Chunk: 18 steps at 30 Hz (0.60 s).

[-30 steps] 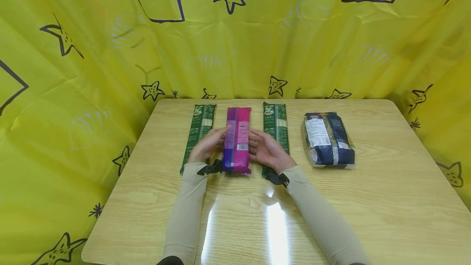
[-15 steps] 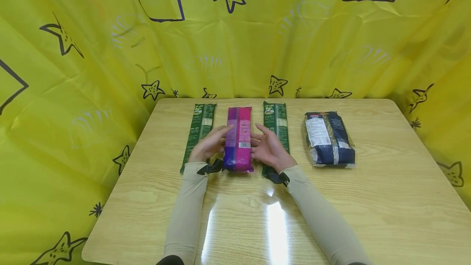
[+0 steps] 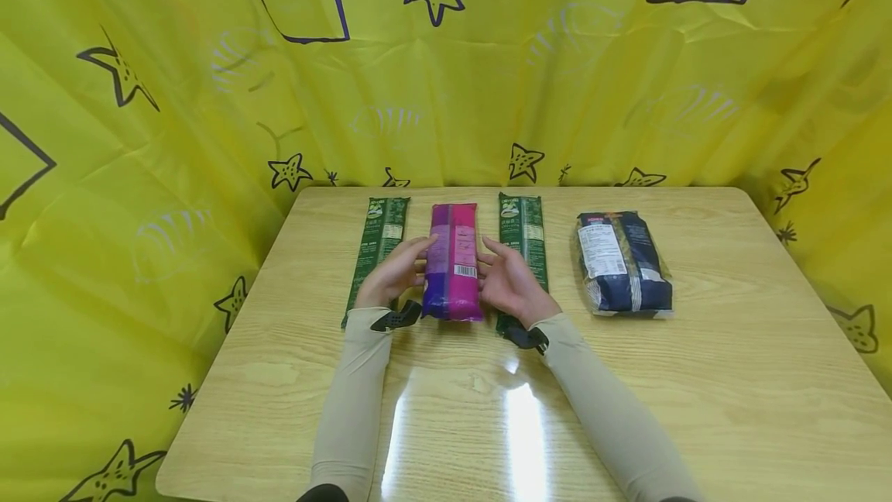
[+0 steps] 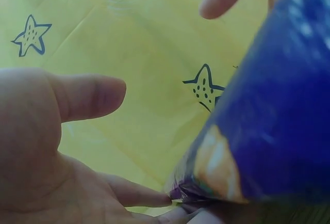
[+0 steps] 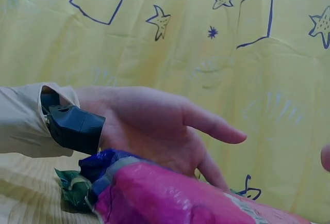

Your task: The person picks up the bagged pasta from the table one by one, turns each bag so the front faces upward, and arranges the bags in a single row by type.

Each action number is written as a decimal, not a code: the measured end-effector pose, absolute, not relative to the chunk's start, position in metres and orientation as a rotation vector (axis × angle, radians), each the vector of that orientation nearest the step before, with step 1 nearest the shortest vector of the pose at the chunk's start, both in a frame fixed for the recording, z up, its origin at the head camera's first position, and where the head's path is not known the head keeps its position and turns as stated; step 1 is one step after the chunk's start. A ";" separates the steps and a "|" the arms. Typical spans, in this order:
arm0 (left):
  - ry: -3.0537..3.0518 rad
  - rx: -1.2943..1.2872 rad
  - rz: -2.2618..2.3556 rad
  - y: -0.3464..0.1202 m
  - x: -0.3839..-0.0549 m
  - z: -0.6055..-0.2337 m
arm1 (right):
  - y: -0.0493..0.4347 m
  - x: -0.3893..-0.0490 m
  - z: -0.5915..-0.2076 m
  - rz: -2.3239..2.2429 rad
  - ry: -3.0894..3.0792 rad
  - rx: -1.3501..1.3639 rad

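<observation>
Between your two hands, near the middle of a pale wood-grain tabletop (image 3: 753, 386), is a long pink-and-purple plastic packet (image 3: 451, 266), its barcode side facing up. Your left hand (image 3: 393, 276) has its thumb and fingers spread apart, with straight fingers reaching under the packet's left edge; in the left wrist view the thumb stands free of it. Your right hand (image 3: 514, 283) is likewise spread, fingers against the packet's right side, thumb raised clear. A slim dark-green plastic packet (image 3: 380, 235) lies to the left, partly behind your left hand, and a matching green packet (image 3: 524, 231) lies to the right, partly covered by your right hand. Farther right is a plump navy-and-clear plastic bag (image 3: 627, 263) with a white label. A yellow curtain (image 3: 474, 99) printed with starfish rises behind. Beige sleeves (image 3: 355, 401) cover your forearms.
</observation>
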<state>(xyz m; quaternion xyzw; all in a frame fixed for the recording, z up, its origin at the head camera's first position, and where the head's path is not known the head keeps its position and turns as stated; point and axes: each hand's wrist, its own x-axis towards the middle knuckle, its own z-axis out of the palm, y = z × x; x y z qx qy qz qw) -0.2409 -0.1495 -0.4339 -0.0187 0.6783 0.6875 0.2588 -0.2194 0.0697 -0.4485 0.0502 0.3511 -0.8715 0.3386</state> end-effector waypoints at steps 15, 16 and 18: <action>1.778 -0.056 1.894 -0.155 -0.242 -0.433 | 0.067 -0.221 -0.450 -2.351 0.804 0.188; 1.774 -0.048 1.893 -0.155 -0.242 -0.433 | 0.067 -0.220 -0.450 -2.349 0.809 0.190; 1.758 -0.044 1.899 -0.156 -0.243 -0.433 | 0.066 -0.220 -0.449 -2.352 0.806 0.201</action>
